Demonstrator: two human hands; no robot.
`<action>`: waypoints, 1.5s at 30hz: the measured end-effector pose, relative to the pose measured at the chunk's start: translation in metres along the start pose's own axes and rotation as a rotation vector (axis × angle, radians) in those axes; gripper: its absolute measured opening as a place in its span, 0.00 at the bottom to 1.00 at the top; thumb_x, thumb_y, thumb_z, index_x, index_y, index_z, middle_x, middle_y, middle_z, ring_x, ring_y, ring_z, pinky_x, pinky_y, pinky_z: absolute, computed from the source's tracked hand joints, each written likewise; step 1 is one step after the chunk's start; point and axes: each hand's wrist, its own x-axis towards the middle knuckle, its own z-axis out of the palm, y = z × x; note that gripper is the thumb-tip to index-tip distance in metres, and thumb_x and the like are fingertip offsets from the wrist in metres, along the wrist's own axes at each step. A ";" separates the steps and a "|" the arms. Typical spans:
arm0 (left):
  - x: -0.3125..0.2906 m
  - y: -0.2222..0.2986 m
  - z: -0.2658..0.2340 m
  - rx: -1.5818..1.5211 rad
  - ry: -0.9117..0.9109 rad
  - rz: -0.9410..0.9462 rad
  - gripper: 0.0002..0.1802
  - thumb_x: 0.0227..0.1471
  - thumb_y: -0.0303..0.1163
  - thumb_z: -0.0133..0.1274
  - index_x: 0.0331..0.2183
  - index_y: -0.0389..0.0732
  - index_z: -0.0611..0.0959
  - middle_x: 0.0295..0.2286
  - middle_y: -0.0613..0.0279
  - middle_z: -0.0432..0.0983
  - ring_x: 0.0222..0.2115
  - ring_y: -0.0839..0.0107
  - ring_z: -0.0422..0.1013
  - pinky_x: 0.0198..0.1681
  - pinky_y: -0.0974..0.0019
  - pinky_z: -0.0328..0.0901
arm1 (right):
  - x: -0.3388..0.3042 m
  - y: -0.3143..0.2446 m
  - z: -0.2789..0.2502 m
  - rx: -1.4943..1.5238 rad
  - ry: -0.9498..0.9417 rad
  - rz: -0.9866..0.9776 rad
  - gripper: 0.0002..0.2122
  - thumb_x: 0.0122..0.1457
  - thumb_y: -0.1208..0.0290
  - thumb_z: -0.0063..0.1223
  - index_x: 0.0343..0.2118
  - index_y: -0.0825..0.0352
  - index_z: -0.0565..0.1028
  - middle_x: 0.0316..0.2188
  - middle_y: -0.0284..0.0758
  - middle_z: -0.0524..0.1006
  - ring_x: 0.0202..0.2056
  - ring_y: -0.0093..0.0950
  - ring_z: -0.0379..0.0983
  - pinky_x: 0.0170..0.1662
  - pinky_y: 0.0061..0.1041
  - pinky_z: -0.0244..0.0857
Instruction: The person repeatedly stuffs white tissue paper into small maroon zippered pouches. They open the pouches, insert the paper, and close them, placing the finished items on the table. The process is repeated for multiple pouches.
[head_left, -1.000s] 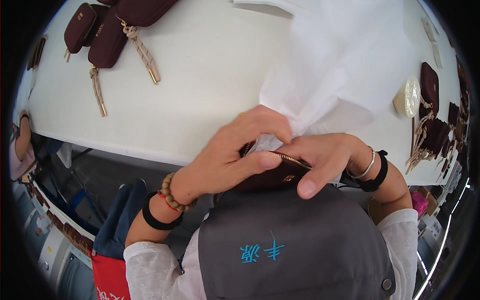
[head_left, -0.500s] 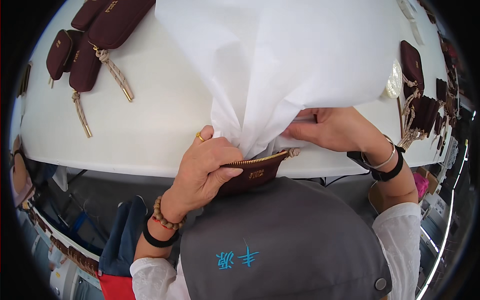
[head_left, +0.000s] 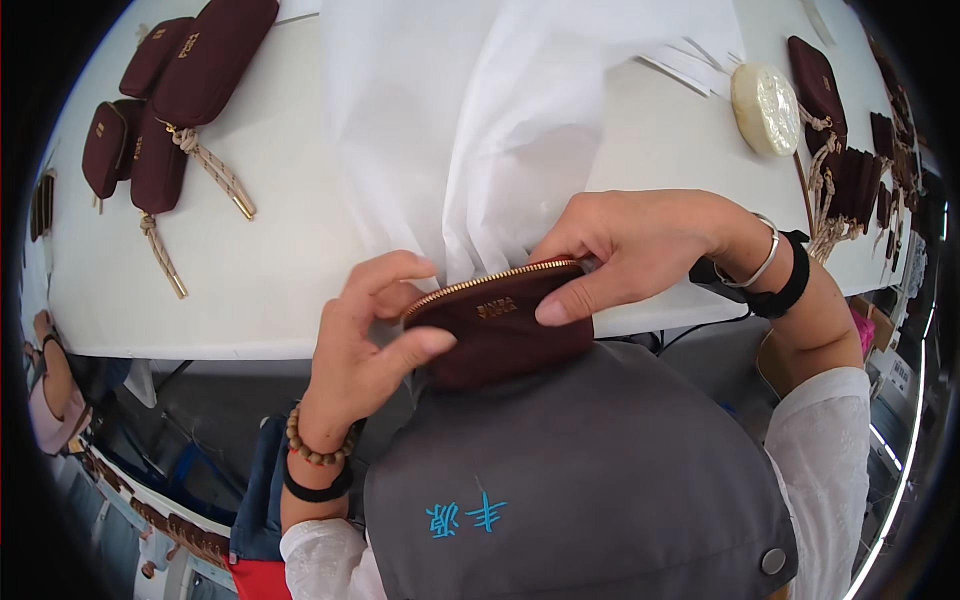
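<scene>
A small dark burgundy zip pouch point(head_left: 480, 345) with a gold-toothed zipper and gold lettering rests against my grey apron at the table's front edge. My right hand point(head_left: 630, 260) grips its right end, thumb on the front and fingers behind. At the other end my left hand point(head_left: 365, 340) straddles the corner, its thumb against the front and its bent fingers at the back. A large, thin white sheet point(head_left: 400, 130) spreads away from the pouch over the table. Its gathered near end meets the zipper edge; the pouch hides whether any goes inside.
Several burgundy pouches with cord tassels point(head_left: 215, 65) lie stacked at the far left. At the right are a round cream-coloured wrapped thing point(head_left: 765, 110), another burgundy pouch point(head_left: 818, 85) and more dark pieces with cords. The white table point(head_left: 270, 300) ends just before my apron.
My right hand has come from the sheet onto the pouch's right end. My left hand has loosened from the gathered sheet and spread its fingers. The sheet lies flatter, exposing the round thing.
</scene>
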 end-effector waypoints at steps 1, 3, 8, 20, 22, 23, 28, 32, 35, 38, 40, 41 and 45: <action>0.003 0.010 -0.002 0.048 -0.114 -0.011 0.32 0.44 0.31 0.62 0.51 0.40 0.68 0.23 0.59 0.77 0.19 0.77 0.63 0.25 0.74 0.60 | 0.000 0.013 0.003 0.031 0.000 0.003 0.14 0.60 0.61 0.50 0.33 0.71 0.76 0.18 0.28 0.72 0.19 0.16 0.62 0.22 0.20 0.58; 0.012 0.033 -0.010 0.085 -0.339 -0.298 0.44 0.42 0.30 0.63 0.58 0.45 0.60 0.24 0.60 0.77 0.22 0.75 0.68 0.28 0.74 0.63 | -0.002 0.017 0.005 0.057 -0.020 0.083 0.14 0.61 0.62 0.49 0.35 0.71 0.75 0.19 0.27 0.72 0.20 0.15 0.63 0.23 0.19 0.59; 0.005 0.025 -0.002 -0.126 -0.582 -0.341 0.46 0.49 0.27 0.55 0.62 0.48 0.48 0.29 0.55 0.76 0.24 0.71 0.69 0.35 0.71 0.66 | -0.001 -0.001 0.012 0.044 -0.249 0.289 0.15 0.62 0.63 0.47 0.42 0.72 0.73 0.22 0.27 0.74 0.25 0.12 0.64 0.27 0.17 0.60; 0.016 0.045 -0.008 -0.665 -0.486 -0.527 0.24 0.58 0.35 0.45 0.53 0.44 0.58 0.34 0.70 0.71 0.13 0.89 0.47 0.15 0.81 0.43 | -0.034 0.000 0.018 0.340 0.115 0.069 0.14 0.63 0.64 0.44 0.45 0.69 0.72 0.17 0.19 0.62 0.16 0.10 0.51 0.18 0.14 0.46; 0.017 0.043 -0.016 -0.664 -0.505 -0.500 0.20 0.59 0.36 0.45 0.50 0.43 0.60 0.36 0.68 0.70 0.17 0.90 0.56 0.17 0.82 0.49 | -0.034 -0.005 0.016 0.329 0.131 0.116 0.15 0.63 0.63 0.45 0.45 0.69 0.73 0.16 0.20 0.62 0.16 0.11 0.52 0.18 0.14 0.46; 0.010 0.038 -0.007 -0.809 -0.410 -0.406 0.22 0.58 0.33 0.47 0.51 0.42 0.59 0.37 0.65 0.70 0.29 0.85 0.66 0.27 0.79 0.62 | -0.029 -0.008 0.014 0.303 0.119 0.136 0.15 0.62 0.63 0.46 0.45 0.69 0.73 0.16 0.20 0.63 0.16 0.11 0.52 0.18 0.14 0.46; 0.020 0.017 -0.013 -0.664 -0.528 -0.009 0.34 0.42 0.32 0.64 0.47 0.30 0.65 0.40 0.55 0.70 0.41 0.72 0.67 0.44 0.67 0.66 | -0.032 -0.002 0.019 0.254 0.271 0.009 0.25 0.55 0.54 0.53 0.42 0.76 0.71 0.18 0.29 0.71 0.16 0.12 0.61 0.17 0.14 0.52; 0.027 -0.003 -0.007 -0.590 -0.505 -0.167 0.28 0.44 0.31 0.63 0.43 0.30 0.68 0.30 0.59 0.74 0.30 0.76 0.70 0.29 0.73 0.64 | -0.035 0.026 0.007 0.328 0.323 0.033 0.26 0.61 0.57 0.46 0.56 0.71 0.61 0.42 0.36 0.74 0.07 0.14 0.51 0.09 0.14 0.45; 0.019 -0.006 -0.002 -0.630 -0.482 -0.077 0.26 0.45 0.33 0.62 0.41 0.30 0.68 0.30 0.60 0.73 0.30 0.76 0.69 0.28 0.73 0.63 | -0.032 -0.003 0.015 0.209 0.204 0.045 0.23 0.60 0.60 0.50 0.52 0.70 0.65 0.38 0.34 0.74 0.12 0.15 0.54 0.14 0.15 0.51; 0.032 -0.002 0.005 -0.431 -0.512 0.055 0.24 0.47 0.34 0.61 0.40 0.31 0.68 0.29 0.60 0.72 0.29 0.76 0.67 0.28 0.71 0.63 | -0.039 -0.008 0.008 0.049 0.100 0.068 0.21 0.59 0.61 0.50 0.51 0.70 0.66 0.37 0.32 0.73 0.13 0.15 0.54 0.16 0.15 0.51; 0.034 0.002 0.012 -0.407 -0.475 0.175 0.13 0.47 0.32 0.61 0.30 0.37 0.75 0.22 0.74 0.67 0.19 0.81 0.60 0.18 0.75 0.54 | -0.043 -0.012 0.001 -0.033 0.035 0.060 0.20 0.59 0.62 0.51 0.50 0.70 0.67 0.36 0.32 0.73 0.14 0.15 0.54 0.17 0.15 0.52; 0.036 0.003 0.012 -0.406 -0.503 0.199 0.13 0.46 0.32 0.61 0.30 0.36 0.75 0.22 0.73 0.67 0.19 0.81 0.61 0.18 0.74 0.55 | -0.045 -0.014 0.000 -0.072 0.001 0.041 0.20 0.59 0.62 0.51 0.49 0.70 0.67 0.35 0.31 0.73 0.14 0.15 0.54 0.17 0.15 0.52; 0.055 -0.004 0.018 -0.404 -0.672 0.221 0.09 0.48 0.30 0.58 0.27 0.36 0.75 0.19 0.73 0.67 0.20 0.81 0.62 0.20 0.73 0.58 | -0.046 -0.042 0.007 -0.187 -0.035 0.175 0.13 0.57 0.66 0.53 0.40 0.69 0.71 0.26 0.26 0.70 0.20 0.14 0.55 0.23 0.18 0.52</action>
